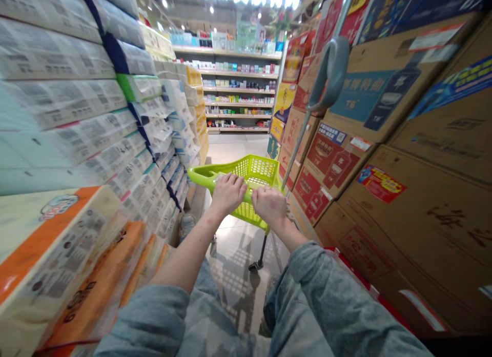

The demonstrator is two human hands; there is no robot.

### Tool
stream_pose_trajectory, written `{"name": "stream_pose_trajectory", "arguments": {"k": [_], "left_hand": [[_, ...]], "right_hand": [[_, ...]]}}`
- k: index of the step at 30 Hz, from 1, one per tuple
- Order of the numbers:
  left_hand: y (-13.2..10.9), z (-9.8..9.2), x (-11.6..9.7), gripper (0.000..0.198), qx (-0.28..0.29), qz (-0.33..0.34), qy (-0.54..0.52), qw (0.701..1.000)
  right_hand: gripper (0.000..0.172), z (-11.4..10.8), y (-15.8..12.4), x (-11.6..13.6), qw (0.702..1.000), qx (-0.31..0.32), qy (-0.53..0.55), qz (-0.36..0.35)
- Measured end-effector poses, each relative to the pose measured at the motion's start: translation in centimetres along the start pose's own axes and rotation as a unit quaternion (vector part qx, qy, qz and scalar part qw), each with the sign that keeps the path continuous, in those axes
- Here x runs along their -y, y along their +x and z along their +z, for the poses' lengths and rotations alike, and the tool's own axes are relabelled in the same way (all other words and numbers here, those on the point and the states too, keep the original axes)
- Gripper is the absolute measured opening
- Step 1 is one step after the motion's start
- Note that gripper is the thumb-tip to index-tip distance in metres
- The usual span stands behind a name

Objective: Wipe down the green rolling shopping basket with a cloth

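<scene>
A lime-green shopping cart stands in front of me in a narrow aisle, turned slightly askew. My left hand is closed over the left part of its handle bar, with the knuckles on top. Close beside it, my right hand wraps round the handle further right. The basket's pierced sides show past my hands, but much of its inside is hidden. A dark leg with a caster wheel reaches the floor below the basket.
Tall stacks of wrapped tissue packs line the left side, with orange-banded packs nearest me. Cardboard cartons rise on the right, and a grey pole with a loop-shaped holder stands before them. Stocked shelves close the far end.
</scene>
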State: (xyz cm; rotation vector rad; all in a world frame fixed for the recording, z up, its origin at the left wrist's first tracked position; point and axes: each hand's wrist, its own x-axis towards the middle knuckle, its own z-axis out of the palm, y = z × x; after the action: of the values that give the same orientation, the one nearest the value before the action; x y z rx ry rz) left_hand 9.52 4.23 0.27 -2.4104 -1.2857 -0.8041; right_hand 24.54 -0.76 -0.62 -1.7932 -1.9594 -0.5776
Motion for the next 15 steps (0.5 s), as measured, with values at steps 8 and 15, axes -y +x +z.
{"name": "stream_pose_trajectory", "arguments": {"k": [8,15], "left_hand": [[1.6,-0.4,3.4,0.047,0.055,0.043,-0.033,0.997],[1.4,-0.3,0.9,0.046,0.079,-0.078,0.053,0.992]], "right_hand": [[0.042,0.0,0.4,-2.5,0.999,0.020,0.016,-0.041],[0.046,-0.1,1.5,-2.9,0.998,0.062,0.007,0.006]]}}
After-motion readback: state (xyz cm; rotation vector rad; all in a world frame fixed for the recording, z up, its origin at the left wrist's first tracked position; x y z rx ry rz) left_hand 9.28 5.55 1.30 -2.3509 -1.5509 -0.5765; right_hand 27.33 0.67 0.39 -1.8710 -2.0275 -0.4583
